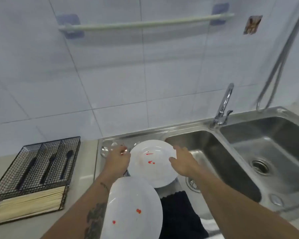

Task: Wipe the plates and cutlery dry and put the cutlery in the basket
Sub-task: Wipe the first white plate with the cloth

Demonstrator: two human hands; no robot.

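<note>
1. On the steel drainboard left of the sink [214,153]: far plate [153,163], white, round, marked with small red spots and one red streak; tilted slightly toward the camera.
2. Nearer the camera, overlapping the lower edge of the far plate: near plate [133,209], white, with two red spots; resting partly over a dark cloth [178,216].
3. Left of the drainboard, on the counter [84,171]: black wire basket [36,167], divided into compartments; three dark-handled cutlery pieces [49,167] lying in the upper compartments, pale chopsticks [29,203] stacked in the lower one.
4. Left hand [116,160]: reached forward at the left rim of the far plate, back of hand upward, fingers curled against the rim; gripping the plate's edge, though blur hid the exact finger placement. Small shiny objects behind the fingers, unidentifiable.
5. Right hand [184,161]: extended to the right rim of the far plate, fingers fairly straight and spread, thumb toward the plate face; touching the rim rather than clasping it.
6. Behind the sink: chrome tap [223,107].
</note>
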